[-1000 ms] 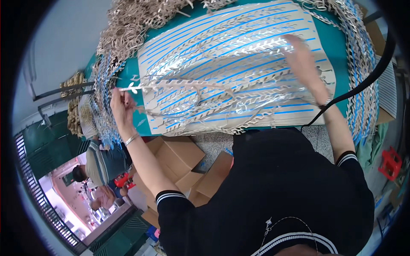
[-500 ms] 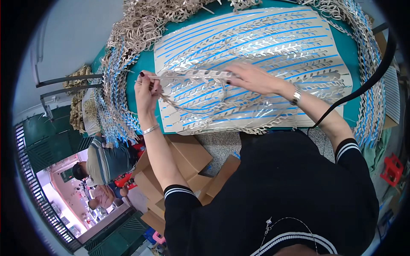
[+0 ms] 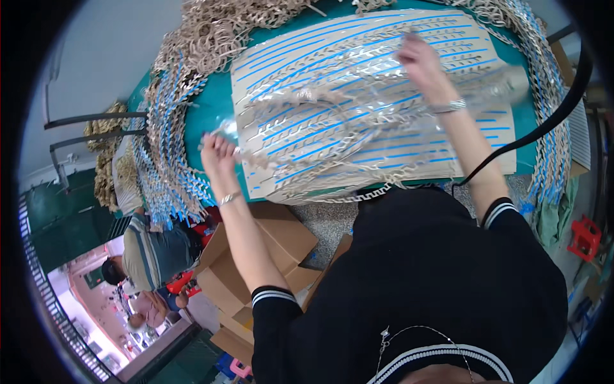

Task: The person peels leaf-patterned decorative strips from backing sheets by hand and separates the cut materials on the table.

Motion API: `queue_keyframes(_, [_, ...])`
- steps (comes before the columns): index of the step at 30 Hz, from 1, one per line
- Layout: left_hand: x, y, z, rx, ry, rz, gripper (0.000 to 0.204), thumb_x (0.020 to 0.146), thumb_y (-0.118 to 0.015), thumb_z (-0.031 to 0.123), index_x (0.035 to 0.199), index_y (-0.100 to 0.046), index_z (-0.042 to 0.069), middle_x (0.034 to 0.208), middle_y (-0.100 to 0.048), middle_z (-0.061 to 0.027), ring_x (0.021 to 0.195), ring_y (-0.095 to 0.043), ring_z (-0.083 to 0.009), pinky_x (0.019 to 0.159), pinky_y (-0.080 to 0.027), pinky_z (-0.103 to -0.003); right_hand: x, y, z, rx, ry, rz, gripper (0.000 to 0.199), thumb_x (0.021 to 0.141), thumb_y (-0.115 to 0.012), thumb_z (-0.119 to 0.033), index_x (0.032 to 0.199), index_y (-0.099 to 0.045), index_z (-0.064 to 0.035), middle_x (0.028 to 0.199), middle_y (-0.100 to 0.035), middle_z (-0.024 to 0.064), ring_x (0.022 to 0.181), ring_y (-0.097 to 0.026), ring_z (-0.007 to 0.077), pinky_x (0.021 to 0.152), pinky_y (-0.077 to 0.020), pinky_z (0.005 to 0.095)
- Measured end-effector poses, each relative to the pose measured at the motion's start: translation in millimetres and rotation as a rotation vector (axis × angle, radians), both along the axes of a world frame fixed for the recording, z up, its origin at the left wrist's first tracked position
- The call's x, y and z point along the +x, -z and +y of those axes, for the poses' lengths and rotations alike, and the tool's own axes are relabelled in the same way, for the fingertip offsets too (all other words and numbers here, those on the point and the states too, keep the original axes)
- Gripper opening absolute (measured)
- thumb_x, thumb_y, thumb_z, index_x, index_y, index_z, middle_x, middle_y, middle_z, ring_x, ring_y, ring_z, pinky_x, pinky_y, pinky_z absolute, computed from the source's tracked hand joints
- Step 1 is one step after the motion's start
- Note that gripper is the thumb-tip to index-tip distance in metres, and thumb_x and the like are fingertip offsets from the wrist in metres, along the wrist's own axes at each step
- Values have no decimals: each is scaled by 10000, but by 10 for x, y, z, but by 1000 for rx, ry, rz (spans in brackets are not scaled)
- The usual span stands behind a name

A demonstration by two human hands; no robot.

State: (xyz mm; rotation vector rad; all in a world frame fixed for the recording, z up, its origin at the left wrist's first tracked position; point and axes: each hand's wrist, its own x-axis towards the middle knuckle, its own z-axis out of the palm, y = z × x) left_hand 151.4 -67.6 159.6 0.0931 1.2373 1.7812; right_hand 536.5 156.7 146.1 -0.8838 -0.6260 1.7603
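My left hand (image 3: 219,155) is at the left edge of the sheet stack, its fingers closed round the end of a beige leaf-patterned strip (image 3: 256,158). Shiny clear film shows beside those fingers. From there the strip and clear film trail to the right, smeared by motion. My right hand (image 3: 420,59) is raised over the far right part of the stack. Its fingers are blurred, and whether they hold anything cannot be made out. Beneath both hands lies a beige sheet (image 3: 281,62) with rows of die-cut leafy branches and blue lines.
Tangled beige strips (image 3: 211,38) are heaped at the far left of the green table (image 3: 203,121). Blue-and-beige strips (image 3: 167,150) hang over its left end, more (image 3: 555,128) over its right. A black cable (image 3: 543,131) crosses at right. Cardboard boxes (image 3: 268,237) stand below; two people sit at lower left.
My right hand has lifted off the strip and swung to the far right. My left hand has come slightly nearer, and the strip and film have shifted with a blur.
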Motion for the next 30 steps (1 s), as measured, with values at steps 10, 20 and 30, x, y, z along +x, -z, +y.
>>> queue_keyframes(10, [81,127,-40,-152,103,80,304,920,-421,265,662,-410,105,512,-318,14,389,-208,-74,367,-173,-226,3285,447,67,-237,71,-658,356,856,-492,-145,1128,-410,71,888,-579,107,703,-550,150,588,-430,249])
queue_keyframes(20, [604,-286,361,-19,294,206,278,906,-469,266,698,-442,83,517,-343,0,394,-224,-66,367,-185,-199,1056,-99,-572,1018,-556,-1083,617,721,-625,-93,1287,-380,-97,1237,-453,143,968,-556,277,775,-456,381])
queue_keyframes(30, [-492,72,-368,-50,-102,-11,278,899,-435,161,639,-359,98,509,-262,22,386,-165,-81,367,-140,-244,1701,734,-590,1290,-776,-1398,201,711,-556,-92,912,-539,-99,767,-595,85,715,-591,292,596,-453,395])
